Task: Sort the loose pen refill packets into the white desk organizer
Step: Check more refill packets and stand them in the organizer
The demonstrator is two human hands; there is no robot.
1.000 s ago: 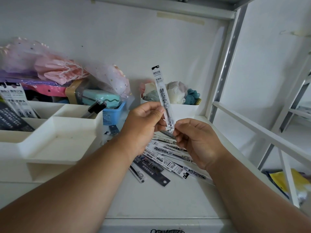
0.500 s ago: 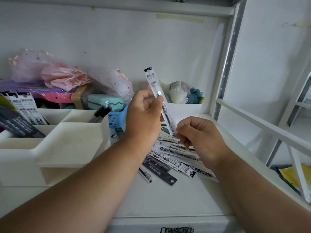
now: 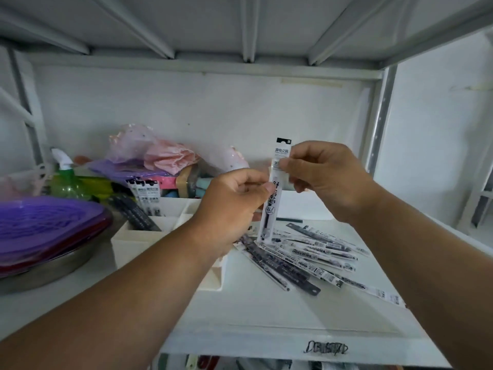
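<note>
Two bare arms come in from the bottom. No sleeves cover them. The left hand (image 3: 234, 201) and the right hand (image 3: 325, 177) wear no gloves, rings or watch. The nails on the fingers (image 3: 286, 164) are short.

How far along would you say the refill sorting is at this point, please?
Early to midway. A few packets already stand in the white organizer. One refill packet is held upright, pinched by the left hand and the right hand. A fanned pile of loose packets still lies on the shelf.
</note>
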